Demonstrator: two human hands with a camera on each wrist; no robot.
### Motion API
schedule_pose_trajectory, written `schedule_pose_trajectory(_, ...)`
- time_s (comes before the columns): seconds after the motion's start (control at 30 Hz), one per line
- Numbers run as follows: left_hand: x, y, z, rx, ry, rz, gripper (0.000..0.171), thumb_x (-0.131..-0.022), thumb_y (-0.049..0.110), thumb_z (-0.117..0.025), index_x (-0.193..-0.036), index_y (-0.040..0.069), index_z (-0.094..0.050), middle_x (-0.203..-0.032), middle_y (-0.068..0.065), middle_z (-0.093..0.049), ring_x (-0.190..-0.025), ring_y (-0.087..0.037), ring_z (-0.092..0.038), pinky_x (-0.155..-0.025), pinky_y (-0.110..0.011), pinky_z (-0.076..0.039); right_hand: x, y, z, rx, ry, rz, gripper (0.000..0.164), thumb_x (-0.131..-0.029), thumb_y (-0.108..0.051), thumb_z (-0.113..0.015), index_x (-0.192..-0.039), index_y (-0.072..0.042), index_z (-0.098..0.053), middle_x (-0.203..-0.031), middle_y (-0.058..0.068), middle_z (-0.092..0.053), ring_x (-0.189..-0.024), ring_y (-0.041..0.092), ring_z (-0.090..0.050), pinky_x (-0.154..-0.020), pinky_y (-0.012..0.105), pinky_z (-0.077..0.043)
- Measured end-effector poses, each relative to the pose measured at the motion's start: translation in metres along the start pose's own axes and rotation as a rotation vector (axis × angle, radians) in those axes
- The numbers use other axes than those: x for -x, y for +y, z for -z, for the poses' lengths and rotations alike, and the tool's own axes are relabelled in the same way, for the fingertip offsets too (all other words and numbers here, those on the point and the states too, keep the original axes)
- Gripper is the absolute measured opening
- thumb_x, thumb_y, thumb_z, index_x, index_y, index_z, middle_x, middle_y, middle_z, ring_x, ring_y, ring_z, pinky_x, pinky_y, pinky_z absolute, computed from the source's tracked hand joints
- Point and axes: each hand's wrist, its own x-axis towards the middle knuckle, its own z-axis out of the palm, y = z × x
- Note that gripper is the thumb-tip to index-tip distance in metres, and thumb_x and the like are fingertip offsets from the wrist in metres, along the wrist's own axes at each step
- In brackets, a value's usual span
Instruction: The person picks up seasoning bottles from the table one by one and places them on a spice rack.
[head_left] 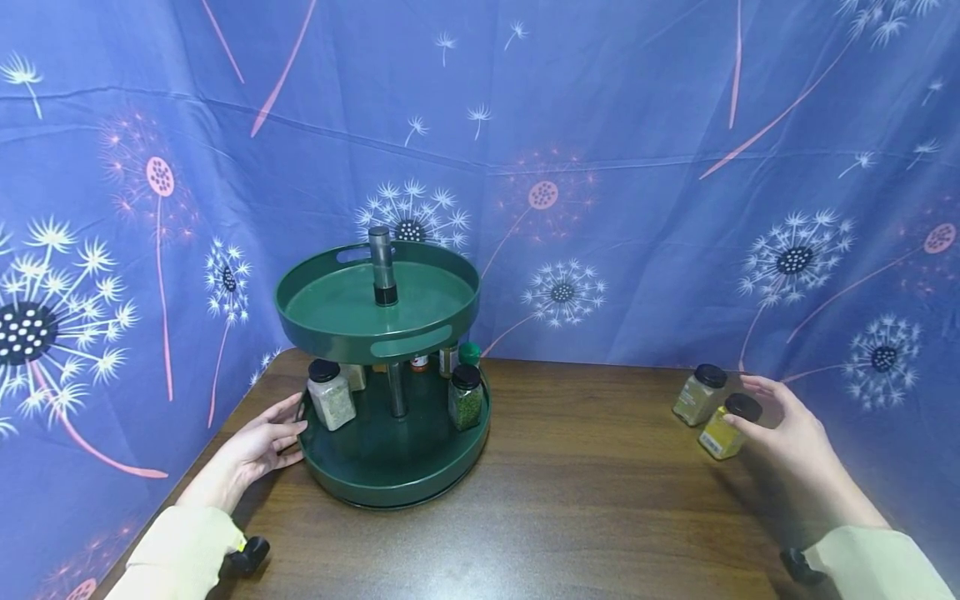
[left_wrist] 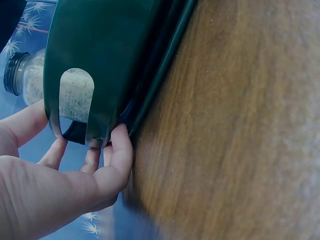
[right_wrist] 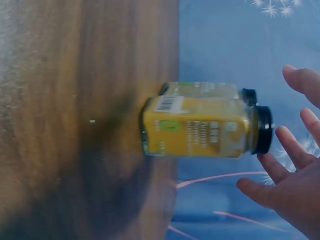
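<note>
A dark green two-tier turntable [head_left: 390, 487] stands at the left of the table, its upper tray holding only the central post. My left hand [head_left: 258, 446] grips the lower tray's rim at its left side, thumb at the top edge and bent fingers by the handle slot [left_wrist: 75, 132]. Just inside that rim is a spice jar with pale contents [head_left: 332, 400]. At the far right, my right hand [head_left: 795, 437] has spread fingers around the black lid of a yellow powder jar [head_left: 722, 437]; the right wrist view shows a gap. Behind that stands a second spice jar [head_left: 696, 402].
A jar of green flakes [head_left: 467, 406] stands on the lower tray's right side, with several more jars behind, partly hidden by the upper tray. Blue dandelion-print cloth [head_left: 637, 208] hangs behind the wooden table [head_left: 585, 467] and along its sides.
</note>
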Motion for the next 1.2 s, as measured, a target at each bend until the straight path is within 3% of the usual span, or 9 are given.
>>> schedule_pose_trajectory(0.17,0.001,0.001,-0.001,-0.004,0.002,0.003,0.077,-0.097,0.009,-0.049,-0.153,0.018,0.003,-0.156,-0.016,0.01,-0.105,-0.006,-0.048,-0.09,-0.042,-0.04,0.003,0.013,-0.01,-0.062,0.01,-0.012,0.075,-0.082,-0.024,-0.074,-0.144,-0.007,-0.035,-0.137,0.03,-0.042,-0.133,0.015,-0.028,-0.103,0.066,-0.017)
schedule_pose_trajectory(0.33,0.0,0.001,-0.001,-0.005,0.003,0.003,0.077,-0.097,0.008,-0.049,-0.153,0.017,0.003,-0.157,-0.016,0.01,-0.105,-0.006,-0.049,-0.09,-0.042,-0.04,0.005,0.022,-0.021,-0.113,0.002,-0.056,0.081,-0.083,-0.02,-0.073,-0.148,-0.007,-0.025,-0.138,0.035,-0.036,-0.136,0.027,-0.023,-0.108,0.059,-0.015)
schedule_pose_trajectory(0.43,0.0,0.001,0.0,-0.004,0.002,0.004,0.077,-0.097,0.008,-0.049,-0.153,0.017,0.003,-0.157,-0.016,0.01,-0.104,-0.006,-0.05,-0.089,-0.042,-0.04,0.007,0.024,-0.028,-0.138,0.013,-0.095,0.086,-0.082,-0.018,-0.074,-0.149,-0.009,-0.02,-0.137,0.034,-0.036,-0.123,0.009,-0.041,-0.103,0.034,-0.032)
schedule_pose_trajectory(0.57,0.0,0.0,0.0,-0.004,0.001,0.005,0.077,-0.097,0.009,-0.049,-0.153,0.017,0.003,-0.157,-0.015,0.009,-0.103,-0.005,-0.051,-0.088,-0.041,-0.041,0.009,0.024,-0.036,-0.144,0.054,-0.147,0.092,-0.08,-0.017,-0.076,-0.15,-0.011,-0.018,-0.137,0.03,-0.035,-0.092,-0.014,-0.035,-0.073,0.011,-0.031)
schedule_pose_trajectory(0.67,0.0,0.0,0.0,-0.002,0.001,0.003,0.077,-0.097,0.009,-0.049,-0.153,0.018,0.003,-0.157,-0.015,0.009,-0.103,-0.005,-0.05,-0.089,-0.042,-0.041,0.01,0.023,-0.041,-0.181,0.062,-0.192,0.095,-0.081,-0.018,-0.075,-0.152,-0.013,-0.012,-0.148,0.027,-0.024,-0.118,0.007,-0.04,-0.094,0.017,-0.031)
schedule_pose_trajectory(0.77,0.0,0.001,0.0,-0.003,-0.001,0.003,0.077,-0.097,0.009,-0.049,-0.153,0.017,0.003,-0.157,-0.015,0.009,-0.106,-0.006,-0.049,-0.091,-0.043,-0.04,0.01,0.02,-0.045,-0.224,0.057,-0.235,0.097,-0.082,-0.018,-0.073,-0.152,-0.014,-0.007,-0.154,0.025,-0.012,-0.136,0.036,-0.022,-0.11,0.038,-0.021)
schedule_pose_trajectory(0.87,0.0,0.002,-0.001,-0.002,-0.003,0.003,0.078,-0.097,0.009,-0.05,-0.153,0.017,0.004,-0.157,-0.015,0.01,-0.109,-0.008,-0.047,-0.093,-0.045,-0.038,0.011,0.019,-0.048,-0.256,0.052,-0.269,0.098,-0.082,-0.017,-0.073,-0.152,-0.014,-0.005,-0.154,0.026,-0.006,-0.138,0.046,-0.009,-0.11,0.057,-0.012)
schedule_pose_trajectory(1.07,0.002,0.002,-0.002,0.007,0.002,0.001,0.077,-0.096,0.009,-0.051,-0.153,0.019,0.0,-0.157,-0.015,0.009,-0.105,-0.007,-0.049,-0.091,-0.044,-0.039,0.011,0.021,-0.052,-0.282,0.068,-0.312,0.095,-0.082,-0.013,-0.072,-0.152,-0.013,-0.009,-0.152,0.028,-0.012,-0.136,0.046,-0.016,-0.109,0.06,-0.012)
schedule_pose_trajectory(1.2,0.002,0.002,-0.002,0.016,0.007,0.002,0.077,-0.096,0.009,-0.051,-0.153,0.02,-0.002,-0.157,-0.016,0.007,-0.104,-0.007,-0.051,-0.09,-0.043,-0.04,0.012,0.023,-0.054,-0.228,0.081,-0.318,0.092,-0.081,-0.012,-0.073,-0.151,-0.013,-0.014,-0.143,0.026,-0.028,-0.116,0.02,-0.041,-0.098,0.034,-0.033)
